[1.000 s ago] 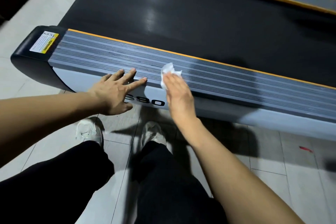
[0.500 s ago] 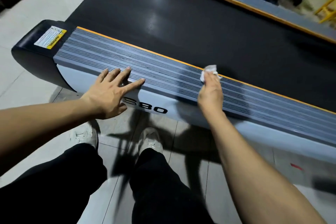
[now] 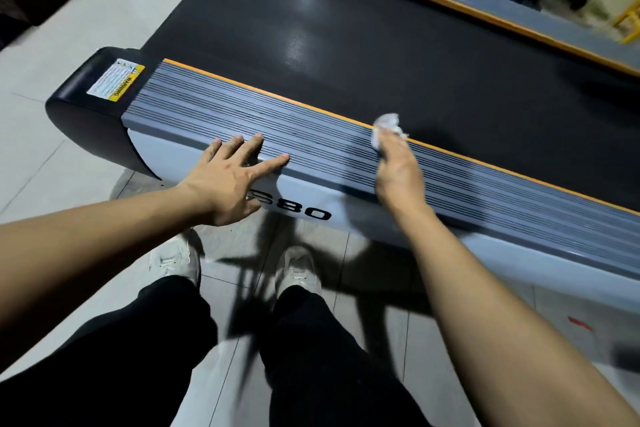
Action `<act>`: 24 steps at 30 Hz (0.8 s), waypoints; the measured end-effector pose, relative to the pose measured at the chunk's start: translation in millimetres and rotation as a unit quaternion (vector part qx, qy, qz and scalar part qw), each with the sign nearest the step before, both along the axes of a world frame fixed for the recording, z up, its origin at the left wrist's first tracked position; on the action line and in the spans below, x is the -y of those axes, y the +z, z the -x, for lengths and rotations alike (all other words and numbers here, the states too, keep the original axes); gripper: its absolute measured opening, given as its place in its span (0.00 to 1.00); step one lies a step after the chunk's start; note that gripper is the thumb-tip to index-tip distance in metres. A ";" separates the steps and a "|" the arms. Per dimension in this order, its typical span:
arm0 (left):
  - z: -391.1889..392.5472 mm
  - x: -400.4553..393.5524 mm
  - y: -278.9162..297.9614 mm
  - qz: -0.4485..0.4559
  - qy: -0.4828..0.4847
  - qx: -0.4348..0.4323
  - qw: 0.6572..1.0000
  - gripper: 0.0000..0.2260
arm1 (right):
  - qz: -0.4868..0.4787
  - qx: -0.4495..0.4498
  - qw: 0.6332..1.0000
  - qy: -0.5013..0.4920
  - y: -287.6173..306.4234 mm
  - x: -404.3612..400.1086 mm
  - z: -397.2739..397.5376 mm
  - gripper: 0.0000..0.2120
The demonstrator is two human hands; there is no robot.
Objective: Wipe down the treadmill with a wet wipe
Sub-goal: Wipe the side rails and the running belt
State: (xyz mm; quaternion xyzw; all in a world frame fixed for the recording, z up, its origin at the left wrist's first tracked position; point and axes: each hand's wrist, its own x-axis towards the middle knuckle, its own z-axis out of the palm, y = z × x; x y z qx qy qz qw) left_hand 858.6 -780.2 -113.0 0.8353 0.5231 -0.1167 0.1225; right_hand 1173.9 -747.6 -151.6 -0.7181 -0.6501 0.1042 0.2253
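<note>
treadmill (image 3: pixel 346 163) rail; wet wipe (image 3: pixel 386 128) under right grip (image 3: pixel 398 172)

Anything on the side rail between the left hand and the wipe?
No. In the head view, only bare ribbed grey side rail lies between the left hand and the wet wipe under the right hand.

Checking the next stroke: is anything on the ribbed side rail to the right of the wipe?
Nothing visible. The right hand presses the wet wipe on the side rail; the ribbed strip beyond lies bare to the frame's edge.
</note>
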 end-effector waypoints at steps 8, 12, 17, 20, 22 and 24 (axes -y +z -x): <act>2.6 3.1 -0.2 -0.004 -0.001 0.015 1.000 0.38 | -0.015 -0.035 0.998 -0.047 7.9 -3.3 54.3 0.24; 7.5 1.9 -1.4 -0.004 -0.006 0.016 1.000 0.38 | -0.022 0.000 0.987 0.161 20.1 -12.1 138.2 0.21; 7.4 1.1 3.2 0.013 0.007 0.055 0.998 0.38 | 0.010 -0.003 0.988 0.153 17.8 -5.8 75.6 0.22; 5.8 0.7 6.2 0.023 0.016 0.067 0.997 0.36 | -0.019 -0.007 1.000 0.015 11.8 25.7 0.1 0.22; 4.4 0.7 6.0 0.024 0.020 0.068 0.997 0.36 | -0.012 0.004 0.999 -0.049 9.5 42.6 -26.4 0.23; 3.6 1.8 3.5 0.020 0.020 0.069 0.997 0.37 | -0.013 0.003 0.998 -0.067 5.9 45.7 -15.8 0.24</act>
